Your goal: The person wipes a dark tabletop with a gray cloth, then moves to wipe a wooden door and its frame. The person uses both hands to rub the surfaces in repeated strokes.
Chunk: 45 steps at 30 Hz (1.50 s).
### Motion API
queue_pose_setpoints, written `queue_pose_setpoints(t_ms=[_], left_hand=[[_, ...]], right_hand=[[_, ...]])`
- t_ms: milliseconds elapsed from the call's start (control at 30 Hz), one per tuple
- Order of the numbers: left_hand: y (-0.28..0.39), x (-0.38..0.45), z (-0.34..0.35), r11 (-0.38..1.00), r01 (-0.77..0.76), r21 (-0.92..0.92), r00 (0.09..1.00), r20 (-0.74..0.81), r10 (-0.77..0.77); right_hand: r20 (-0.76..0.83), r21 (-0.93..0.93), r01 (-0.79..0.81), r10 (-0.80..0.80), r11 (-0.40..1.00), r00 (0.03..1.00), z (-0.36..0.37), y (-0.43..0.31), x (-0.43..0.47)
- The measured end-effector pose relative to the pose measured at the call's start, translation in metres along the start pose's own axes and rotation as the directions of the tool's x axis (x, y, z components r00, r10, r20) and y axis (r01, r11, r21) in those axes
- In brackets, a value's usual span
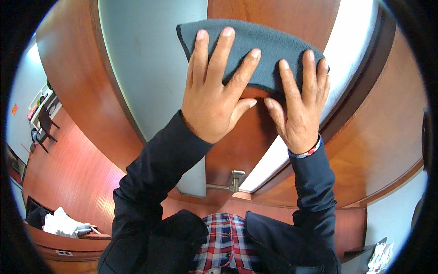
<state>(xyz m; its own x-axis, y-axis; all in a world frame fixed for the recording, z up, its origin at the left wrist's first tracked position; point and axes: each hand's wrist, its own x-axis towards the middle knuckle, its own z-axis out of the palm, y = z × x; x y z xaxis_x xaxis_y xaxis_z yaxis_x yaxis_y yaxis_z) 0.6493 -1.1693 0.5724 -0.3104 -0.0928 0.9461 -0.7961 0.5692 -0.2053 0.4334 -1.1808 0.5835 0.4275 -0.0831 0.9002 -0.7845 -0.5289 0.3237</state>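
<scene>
A grey cloth [263,41] with a dark bound edge lies spread against the upper part of a brown wooden door [236,144]. My left hand [214,89] presses flat on the cloth's left half, its fingers splayed. On the right half, the fingertips of my right hand [297,99] hold the cloth in the same way. Both thumbs point toward each other below its lower edge. The door carries a pale glass panel [147,51] to the left of the cloth. Lower down, below my hands, is a metal lever handle [235,181].
Bright white light fills a strip [263,164] beside the door's right edge, next to a dark frame [359,82]. A chair [46,125] stands far left on the reddish wood floor [78,164]. White papers or cloth [65,222] lie at lower left; a bin [362,257] sits lower right.
</scene>
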Motion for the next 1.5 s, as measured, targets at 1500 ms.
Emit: queue_pose_setpoints(t_ms=[1500], left_hand=[[0.083, -0.243, 0.052, 0.936, 0.283, -0.209, 0.900, 0.394, -0.185]], right_hand=[[0.583, 0.143, -0.585, 0.410, 0.798, 0.701, 0.030, -0.119, -0.251]])
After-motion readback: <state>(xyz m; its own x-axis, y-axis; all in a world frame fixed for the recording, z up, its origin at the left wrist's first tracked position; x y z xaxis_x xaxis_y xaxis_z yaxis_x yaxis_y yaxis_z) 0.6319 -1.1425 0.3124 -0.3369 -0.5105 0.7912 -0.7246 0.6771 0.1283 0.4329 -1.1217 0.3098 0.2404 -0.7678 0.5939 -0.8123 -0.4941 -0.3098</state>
